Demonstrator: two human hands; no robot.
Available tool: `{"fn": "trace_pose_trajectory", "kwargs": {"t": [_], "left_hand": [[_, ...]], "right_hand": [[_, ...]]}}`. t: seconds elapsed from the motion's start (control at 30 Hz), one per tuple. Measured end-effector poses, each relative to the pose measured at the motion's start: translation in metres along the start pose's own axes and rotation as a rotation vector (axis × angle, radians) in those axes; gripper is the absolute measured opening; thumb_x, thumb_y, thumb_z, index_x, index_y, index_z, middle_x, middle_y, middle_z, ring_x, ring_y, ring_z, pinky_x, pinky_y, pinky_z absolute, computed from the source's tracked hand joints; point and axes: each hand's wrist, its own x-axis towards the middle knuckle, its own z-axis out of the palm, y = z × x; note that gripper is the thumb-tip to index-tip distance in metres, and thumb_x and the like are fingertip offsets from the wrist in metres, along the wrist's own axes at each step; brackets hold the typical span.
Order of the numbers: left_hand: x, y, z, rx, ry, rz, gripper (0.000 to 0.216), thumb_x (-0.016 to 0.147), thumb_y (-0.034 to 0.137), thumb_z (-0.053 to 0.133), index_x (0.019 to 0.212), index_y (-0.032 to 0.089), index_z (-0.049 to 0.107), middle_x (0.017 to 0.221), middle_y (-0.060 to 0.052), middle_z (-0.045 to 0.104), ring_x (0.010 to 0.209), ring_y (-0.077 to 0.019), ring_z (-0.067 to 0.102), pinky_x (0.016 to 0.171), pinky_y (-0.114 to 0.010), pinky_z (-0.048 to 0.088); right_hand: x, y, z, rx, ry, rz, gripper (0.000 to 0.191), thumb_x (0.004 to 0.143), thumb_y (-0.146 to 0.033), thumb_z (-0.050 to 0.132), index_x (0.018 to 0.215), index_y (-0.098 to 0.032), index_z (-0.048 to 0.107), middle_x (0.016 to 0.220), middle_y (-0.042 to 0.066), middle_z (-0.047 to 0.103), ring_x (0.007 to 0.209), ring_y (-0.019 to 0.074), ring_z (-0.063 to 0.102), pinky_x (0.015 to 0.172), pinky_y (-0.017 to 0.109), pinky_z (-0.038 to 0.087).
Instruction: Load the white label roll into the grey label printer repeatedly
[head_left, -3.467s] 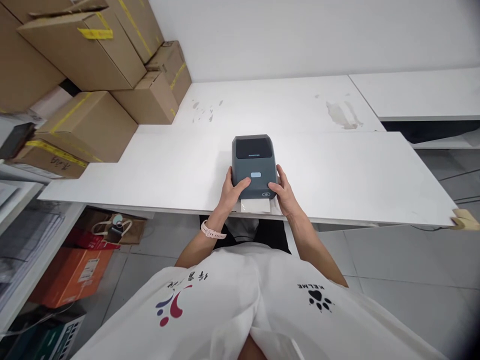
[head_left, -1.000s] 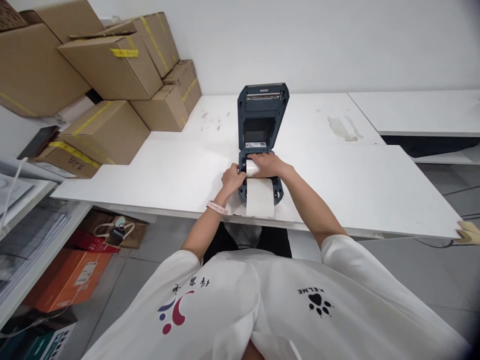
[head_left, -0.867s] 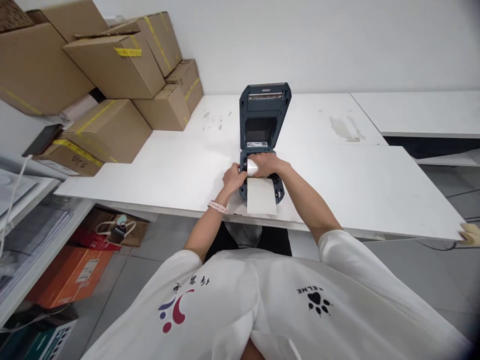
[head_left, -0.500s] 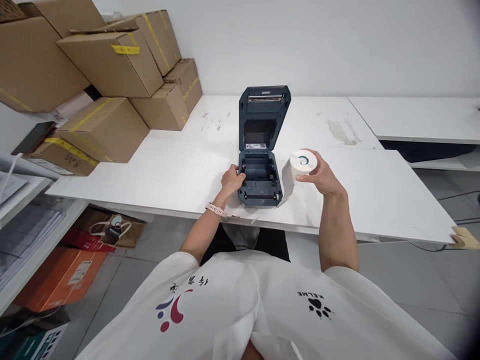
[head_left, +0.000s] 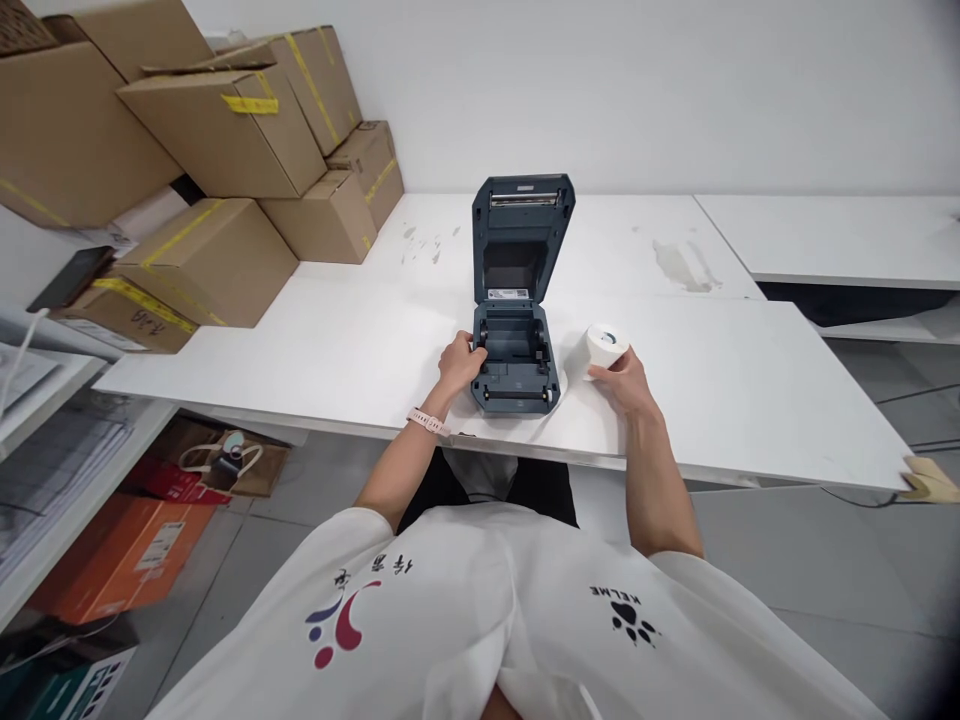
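A dark grey label printer [head_left: 516, 378] stands on the white table with its lid [head_left: 517, 240] raised and its roll bay bare. My left hand [head_left: 459, 362] grips the printer's left side, the thumb hooked over the edge. To the right of the printer, my right hand [head_left: 626, 388] holds a white label roll [head_left: 602, 350] by its right and near sides. The roll is tilted, and part of its core shows in the top. Whether the roll's bottom touches the table I cannot tell.
Cardboard boxes [head_left: 217, 130] with yellow tape are stacked at the table's left end. A white wall runs behind the table [head_left: 720, 380]. A shelf with papers [head_left: 60, 470] and an orange box [head_left: 131, 550] are at the lower left. Another white table [head_left: 855, 235] adjoins at the right.
My right hand has brought the label roll toward me and tipped it. The printer and my left hand have shifted slightly to the left.
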Motion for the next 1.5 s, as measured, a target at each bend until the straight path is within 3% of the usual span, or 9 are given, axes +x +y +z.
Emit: {"fn": "trace_pose_trajectory", "kwargs": {"t": [0.17, 0.33, 0.47, 0.83, 1.0, 1.13, 1.23, 1.33, 1.5], "left_hand": [[0.001, 0.000, 0.000, 0.009, -0.006, 0.000, 0.029, 0.086, 0.031, 0.053, 0.113, 0.023, 0.056, 0.100, -0.007, 0.070, 0.093, -0.0272, 0.066, 0.072, -0.034, 0.042], [0.000, 0.000, 0.000, 0.019, -0.006, -0.008, 0.028, 0.087, 0.034, 0.054, 0.113, 0.024, 0.057, 0.104, -0.008, 0.071, 0.097, -0.0276, 0.066, 0.073, -0.034, 0.043], [-0.002, 0.001, 0.000, 0.007, -0.009, -0.008, 0.031, 0.087, 0.033, 0.054, 0.115, 0.023, 0.057, 0.111, -0.008, 0.072, 0.101, -0.0276, 0.067, 0.075, -0.034, 0.044], [-0.002, -0.001, 0.000, -0.037, -0.018, 0.007, 0.035, 0.085, 0.031, 0.052, 0.118, 0.022, 0.056, 0.112, -0.009, 0.072, 0.099, -0.0282, 0.067, 0.076, -0.036, 0.046], [-0.003, -0.001, 0.000, -0.038, -0.006, -0.011, 0.034, 0.084, 0.030, 0.053, 0.116, 0.022, 0.056, 0.108, -0.009, 0.072, 0.098, -0.0288, 0.067, 0.076, -0.036, 0.045], [-0.003, -0.002, 0.000, -0.069, -0.004, 0.006, 0.032, 0.084, 0.030, 0.052, 0.114, 0.022, 0.056, 0.105, -0.008, 0.072, 0.096, -0.0278, 0.066, 0.074, -0.035, 0.044], [-0.003, -0.003, 0.000, -0.100, -0.015, 0.017, 0.031, 0.084, 0.029, 0.052, 0.113, 0.022, 0.056, 0.101, -0.008, 0.071, 0.090, -0.0265, 0.066, 0.071, -0.034, 0.042], [-0.002, -0.005, 0.002, -0.137, -0.023, 0.017, 0.030, 0.083, 0.028, 0.053, 0.113, 0.022, 0.057, 0.100, -0.007, 0.070, 0.088, -0.0251, 0.064, 0.070, -0.033, 0.042], [-0.001, -0.009, 0.003, -0.194, -0.016, 0.008, 0.031, 0.085, 0.032, 0.058, 0.115, 0.022, 0.058, 0.092, -0.005, 0.066, 0.081, -0.0214, 0.062, 0.068, -0.030, 0.041]], "right_hand": [[0.001, -0.065, 0.033, 0.080, -0.316, -0.155, 0.070, 0.058, -0.057, 0.087, 0.117, -0.025, 0.067, 0.117, 0.009, 0.074, 0.120, 0.0364, 0.063, 0.102, 0.050, 0.053], [0.023, -0.120, 0.083, -0.598, -0.585, -0.454, 0.077, 0.063, -0.043, 0.086, 0.134, -0.027, 0.060, 0.135, 0.009, 0.064, 0.124, 0.0364, 0.059, 0.106, 0.052, 0.046], [0.037, -0.126, 0.107, -1.036, -0.666, -0.518, 0.070, 0.067, -0.036, 0.079, 0.133, -0.025, 0.059, 0.124, 0.013, 0.066, 0.115, 0.0382, 0.062, 0.096, 0.052, 0.048], [0.050, -0.116, 0.112, -1.080, -0.792, -0.499, 0.072, 0.067, -0.035, 0.081, 0.135, -0.024, 0.062, 0.117, 0.015, 0.067, 0.115, 0.0399, 0.061, 0.102, 0.058, 0.041], [0.052, -0.093, 0.121, -0.941, -0.734, -0.525, 0.058, 0.072, -0.039, 0.080, 0.126, -0.019, 0.070, 0.117, 0.017, 0.073, 0.112, 0.0409, 0.064, 0.105, 0.064, 0.038], [0.046, -0.094, 0.119, -0.730, -0.578, -0.606, 0.042, 0.083, -0.055, 0.069, 0.109, -0.022, 0.073, 0.106, 0.008, 0.077, 0.101, 0.0284, 0.069, 0.096, 0.049, 0.050], [0.056, -0.115, 0.116, -0.550, -0.259, -0.682, 0.052, 0.102, -0.060, 0.032, 0.115, -0.022, 0.066, 0.117, 0.009, 0.071, 0.116, 0.0260, 0.064, 0.105, 0.049, 0.047], [0.085, -0.141, 0.117, -0.383, 0.084, -0.783, 0.056, 0.101, -0.064, 0.029, 0.137, -0.029, 0.053, 0.140, 0.009, 0.058, 0.139, 0.0294, 0.049, 0.118, 0.056, 0.036], [0.115, -0.169, 0.117, -0.386, -0.021, -0.726, 0.064, 0.095, -0.077, 0.028, 0.147, -0.041, 0.041, 0.154, 0.003, 0.049, 0.147, 0.0275, 0.041, 0.117, 0.049, 0.040]]}}
